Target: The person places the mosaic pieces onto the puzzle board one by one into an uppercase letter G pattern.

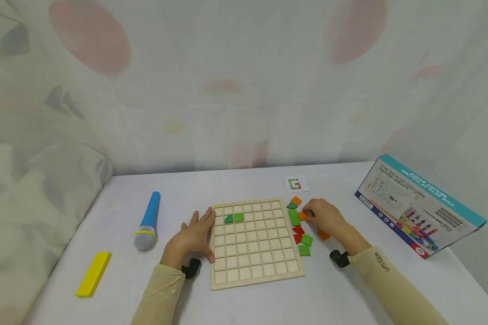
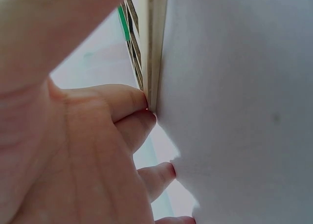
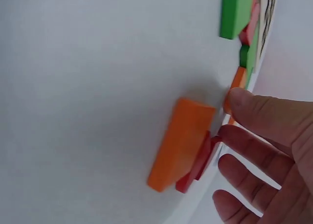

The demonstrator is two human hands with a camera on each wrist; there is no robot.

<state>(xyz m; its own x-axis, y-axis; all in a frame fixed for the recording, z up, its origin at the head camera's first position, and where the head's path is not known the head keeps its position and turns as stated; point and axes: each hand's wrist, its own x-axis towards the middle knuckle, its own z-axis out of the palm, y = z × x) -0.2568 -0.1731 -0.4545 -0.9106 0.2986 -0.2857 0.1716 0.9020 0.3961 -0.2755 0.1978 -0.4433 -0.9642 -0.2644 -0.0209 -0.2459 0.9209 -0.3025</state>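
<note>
The fingers of the right hand are clamped on an orange piece on the table, just right of the board. In the right wrist view, the orange piece's visible edge slants from upper right to lower left; the fingers hide part of it. A second orange piece lies under this hand. Green pieces and red pieces lie along the board's right edge.

The left hand rests with fingers spread against the board's left edge. The board is nearly square; its far edge runs roughly parallel to the table's far edge. In its upper left, a green quarter adjoins a green square to its right.

Farther out, the microphone points its mesh head nearward, and the box slants from far left to near right.
</note>
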